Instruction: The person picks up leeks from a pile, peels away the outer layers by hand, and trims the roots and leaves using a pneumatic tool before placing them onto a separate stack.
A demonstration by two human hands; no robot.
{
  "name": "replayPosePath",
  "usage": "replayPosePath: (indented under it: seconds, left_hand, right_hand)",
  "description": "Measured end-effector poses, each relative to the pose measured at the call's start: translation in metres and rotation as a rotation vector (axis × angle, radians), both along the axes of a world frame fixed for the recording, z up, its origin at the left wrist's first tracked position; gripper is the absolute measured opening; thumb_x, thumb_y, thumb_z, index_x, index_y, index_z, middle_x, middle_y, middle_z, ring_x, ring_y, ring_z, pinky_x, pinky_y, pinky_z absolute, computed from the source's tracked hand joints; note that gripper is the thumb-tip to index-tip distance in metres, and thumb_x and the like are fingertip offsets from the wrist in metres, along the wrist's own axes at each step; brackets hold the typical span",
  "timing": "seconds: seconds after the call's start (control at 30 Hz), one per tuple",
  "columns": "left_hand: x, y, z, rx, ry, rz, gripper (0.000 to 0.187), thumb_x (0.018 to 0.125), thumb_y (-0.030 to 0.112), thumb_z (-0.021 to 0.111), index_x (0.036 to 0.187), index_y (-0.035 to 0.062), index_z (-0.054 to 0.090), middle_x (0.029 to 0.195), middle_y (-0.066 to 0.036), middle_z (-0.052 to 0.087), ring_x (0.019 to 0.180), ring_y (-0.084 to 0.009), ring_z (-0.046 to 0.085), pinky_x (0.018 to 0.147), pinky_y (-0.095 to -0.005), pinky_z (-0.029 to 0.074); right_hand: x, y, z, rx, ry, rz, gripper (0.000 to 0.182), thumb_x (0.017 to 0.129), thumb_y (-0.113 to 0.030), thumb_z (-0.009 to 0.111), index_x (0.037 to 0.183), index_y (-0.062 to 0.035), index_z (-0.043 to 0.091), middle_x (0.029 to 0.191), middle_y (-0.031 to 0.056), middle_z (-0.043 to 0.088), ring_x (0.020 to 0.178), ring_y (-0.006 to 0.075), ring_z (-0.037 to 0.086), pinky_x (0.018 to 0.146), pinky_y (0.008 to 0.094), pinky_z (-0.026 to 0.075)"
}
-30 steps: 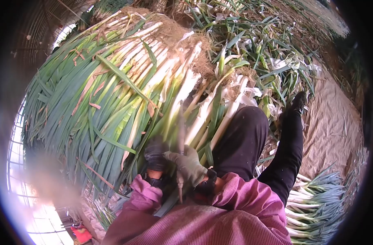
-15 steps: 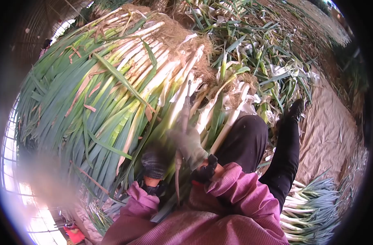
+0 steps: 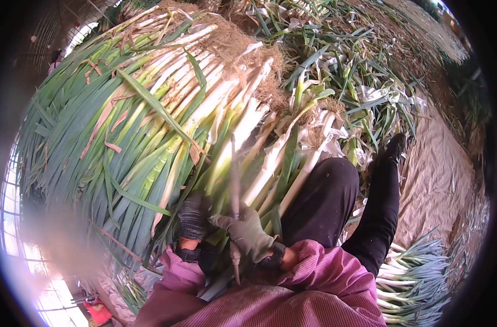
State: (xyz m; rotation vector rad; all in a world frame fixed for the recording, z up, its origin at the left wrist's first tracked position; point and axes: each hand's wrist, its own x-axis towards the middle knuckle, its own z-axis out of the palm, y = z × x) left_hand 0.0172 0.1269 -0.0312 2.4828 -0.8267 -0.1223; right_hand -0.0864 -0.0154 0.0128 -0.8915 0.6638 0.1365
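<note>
My right hand [image 3: 247, 233], in a pale grey glove, is closed around a thin metal rod tool [image 3: 233, 177]. Its narrow tip points away from me, over the white stalks. My left hand [image 3: 193, 218], in a dark knit glove, is low among the leaves just left of it. It looks closed on a long green onion [image 3: 225, 155] at its leafy part; the fingertips are hidden. A large heap of long green onions [image 3: 123, 120] spreads at the left, roots toward the upper right. More white stalks [image 3: 308, 163] lie beside my bent knee.
Stripped leaves and peelings [image 3: 341, 65] cover the ground behind the roots. A brown sheet [image 3: 436, 163] lies to the right of my outstretched leg [image 3: 382, 210]. Peeled green onions [image 3: 409, 283] are laid in a row at lower right. A red object [image 3: 98, 312] sits at lower left.
My right hand and the rod have come back toward me, and the rod's tip has moved left and down. My left hand has shifted slightly left. The heap looks the same.
</note>
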Motion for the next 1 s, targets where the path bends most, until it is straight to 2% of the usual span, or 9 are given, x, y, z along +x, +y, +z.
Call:
replayPosePath:
  seconds: [0.13,0.27,0.37,0.47,0.5,0.6,0.7,0.87,1.0]
  left_hand:
    - [0.007,0.001,-0.003,-0.064,-0.166,-0.104,0.019,0.074,0.014,0.066,0.087,0.0008,0.063,0.074,-0.018,0.059,0.075,-0.0365,0.061,0.066,-0.0440,0.046]
    - [0.014,0.002,0.005,-0.069,0.064,0.032,0.013,0.078,0.004,0.060,0.090,-0.0024,0.064,0.077,-0.020,0.063,0.077,-0.0355,0.063,0.069,-0.0406,0.049]
    - [0.026,0.008,0.022,-0.098,0.159,-0.035,0.019,0.081,0.012,0.063,0.089,-0.0047,0.067,0.078,-0.013,0.066,0.076,-0.0221,0.062,0.073,-0.0329,0.047]
    - [0.031,0.010,0.025,-0.208,0.359,0.049,0.020,0.081,0.012,0.064,0.092,-0.0048,0.067,0.081,-0.012,0.067,0.079,-0.0192,0.062,0.077,-0.0312,0.047]
    - [0.032,0.012,0.025,-0.206,0.541,0.189,0.020,0.081,0.006,0.061,0.099,0.0014,0.068,0.097,-0.016,0.066,0.091,-0.0278,0.064,0.083,-0.0336,0.049]
    - [0.032,0.015,0.028,-0.209,0.547,0.154,0.020,0.082,0.006,0.061,0.101,0.0022,0.069,0.096,-0.014,0.066,0.094,-0.0257,0.063,0.086,-0.0328,0.048]
    - [0.027,0.020,0.027,-0.133,0.156,-0.092,0.021,0.081,0.007,0.062,0.099,-0.0014,0.068,0.092,-0.012,0.066,0.094,-0.0240,0.062,0.087,-0.0321,0.047]
    - [0.018,0.022,0.033,-0.286,0.580,0.143,0.018,0.084,0.011,0.063,0.094,-0.0032,0.068,0.087,-0.008,0.066,0.085,-0.0173,0.060,0.080,-0.0298,0.047]
    - [0.008,0.029,0.029,-0.313,0.667,0.256,0.015,0.084,0.012,0.063,0.089,-0.0017,0.068,0.082,-0.005,0.065,0.078,-0.0142,0.059,0.073,-0.0290,0.047]
  right_hand:
    - [0.010,-0.022,0.016,0.075,0.012,0.011,0.046,0.081,-0.018,0.075,0.112,0.0050,0.050,0.080,0.0086,0.061,0.047,0.0128,0.053,0.042,0.0279,0.044]
    - [0.009,-0.013,0.003,0.060,-0.062,-0.138,0.043,0.082,-0.018,0.074,0.109,0.0049,0.051,0.080,0.0083,0.060,0.048,0.0121,0.052,0.041,0.0278,0.044]
    - [0.002,0.019,-0.027,-0.084,-0.141,-0.177,0.041,0.082,-0.018,0.074,0.108,0.0046,0.050,0.078,0.0081,0.059,0.046,0.0125,0.052,0.039,0.0283,0.043]
    - [0.003,-0.002,0.006,0.023,0.008,-0.035,0.041,0.083,-0.018,0.073,0.108,0.0043,0.050,0.077,0.0083,0.059,0.043,0.0130,0.051,0.036,0.0288,0.042]
    - [0.010,-0.002,0.001,-0.055,-0.004,-0.070,0.042,0.083,-0.018,0.073,0.110,0.0038,0.050,0.077,0.0082,0.060,0.041,0.0135,0.051,0.035,0.0289,0.042]
    - [0.016,-0.015,-0.001,0.075,-0.025,-0.081,0.044,0.083,-0.019,0.073,0.112,0.0042,0.049,0.079,0.0088,0.061,0.040,0.0133,0.050,0.033,0.0288,0.040]
    - [0.008,-0.014,0.005,-0.007,0.002,-0.016,0.041,0.082,-0.019,0.074,0.109,0.0040,0.054,0.083,0.0091,0.064,0.058,0.0147,0.058,0.052,0.0284,0.048]
    - [0.027,-0.023,-0.006,-0.048,-0.033,-0.112,0.035,0.082,-0.019,0.074,0.103,0.0034,0.057,0.084,0.0090,0.065,0.069,0.0154,0.060,0.063,0.0279,0.050]
    - [0.041,-0.045,-0.002,0.004,-0.092,-0.159,0.033,0.082,-0.017,0.072,0.102,0.0030,0.055,0.080,0.0099,0.063,0.053,0.0140,0.056,0.050,0.0293,0.047]
